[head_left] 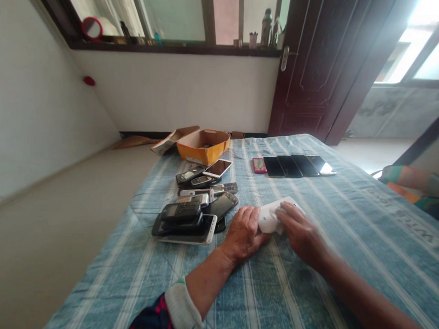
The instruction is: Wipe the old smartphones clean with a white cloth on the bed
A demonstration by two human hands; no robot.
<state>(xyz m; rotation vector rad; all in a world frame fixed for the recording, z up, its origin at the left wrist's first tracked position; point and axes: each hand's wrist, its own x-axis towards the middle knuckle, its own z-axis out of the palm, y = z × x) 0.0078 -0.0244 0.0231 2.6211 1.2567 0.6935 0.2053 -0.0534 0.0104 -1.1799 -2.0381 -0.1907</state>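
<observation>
A white mobile phone (269,214) lies tilted just above the striped cloth, its plain back facing up. Fingers of my left hand (244,231) are wrapped round its left end. Pressed on the phone's right part is a crumpled white tissue (278,215), pinched under the fingers of my right hand (300,229), which is slightly blurred. Left of my hands is a heap of old phones, with a black keypad phone (181,211) on top of a white-edged smartphone (208,230). A grey smartphone (224,205) leans nearest my left hand.
Behind the heap stands an open orange cardboard box (203,148) with its lid flap (175,139) beside it. Farther right, a pink phone (259,165) and several dark smartphones (289,166) lie in a row. Blue striped cloth (224,298) covers the table; a brown door (309,60) stands beyond.
</observation>
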